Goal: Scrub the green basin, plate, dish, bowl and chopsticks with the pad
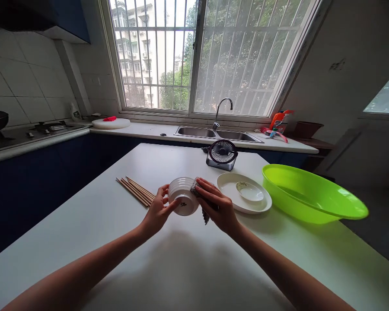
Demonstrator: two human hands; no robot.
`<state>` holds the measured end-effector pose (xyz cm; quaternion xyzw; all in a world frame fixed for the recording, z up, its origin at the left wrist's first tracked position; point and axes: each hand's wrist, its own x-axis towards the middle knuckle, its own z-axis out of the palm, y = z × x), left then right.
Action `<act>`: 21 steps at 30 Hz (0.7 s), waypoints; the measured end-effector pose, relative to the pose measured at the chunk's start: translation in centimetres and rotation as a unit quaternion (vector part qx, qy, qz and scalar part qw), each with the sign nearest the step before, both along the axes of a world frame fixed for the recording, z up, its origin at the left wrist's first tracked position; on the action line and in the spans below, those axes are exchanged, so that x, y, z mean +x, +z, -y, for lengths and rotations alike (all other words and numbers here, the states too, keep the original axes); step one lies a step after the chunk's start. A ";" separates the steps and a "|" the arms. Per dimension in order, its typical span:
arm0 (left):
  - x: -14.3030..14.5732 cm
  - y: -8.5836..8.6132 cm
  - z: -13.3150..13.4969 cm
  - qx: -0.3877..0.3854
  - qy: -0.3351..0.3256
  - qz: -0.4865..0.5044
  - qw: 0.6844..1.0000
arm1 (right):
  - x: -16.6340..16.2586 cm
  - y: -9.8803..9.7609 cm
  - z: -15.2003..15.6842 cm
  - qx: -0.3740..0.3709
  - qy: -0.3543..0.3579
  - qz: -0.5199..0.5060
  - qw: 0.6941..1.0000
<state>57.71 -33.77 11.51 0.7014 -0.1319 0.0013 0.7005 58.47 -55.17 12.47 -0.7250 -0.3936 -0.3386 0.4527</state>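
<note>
A white ribbed bowl (182, 190) is tipped on its side above the table, its base facing me. My left hand (158, 209) grips it by the left side, thumb on the base. Against the bowl's right side, my right hand (218, 204) presses a grey cloth (206, 217), much of which is hidden under the fingers. Several wooden chopsticks (136, 192) lie left of the bowl. To the right, a small patterned dish (250, 192) rests in a larger white oval plate (227, 183).
A bright green basin (314, 198) stands at the table's right edge. Behind the plate is a small black fan (222, 153). Along the window counter are a double sink (196, 131) with a faucet (218, 113), a round white board (111, 124) and an orange bottle (278, 121).
</note>
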 end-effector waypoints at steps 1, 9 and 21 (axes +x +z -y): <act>0.0 0.0 0.0 0.003 0.005 -0.005 1.000 | -0.2 0.0 -0.1 -0.011 0.000 0.007 1.000; 0.3 -0.4 0.0 -0.011 0.016 -0.016 1.000 | -0.6 -0.3 -0.2 -0.037 0.009 0.027 0.999; 0.0 -0.4 0.2 -0.032 0.005 -0.019 0.999 | 0.2 -1.1 0.4 0.024 -0.015 -0.039 0.999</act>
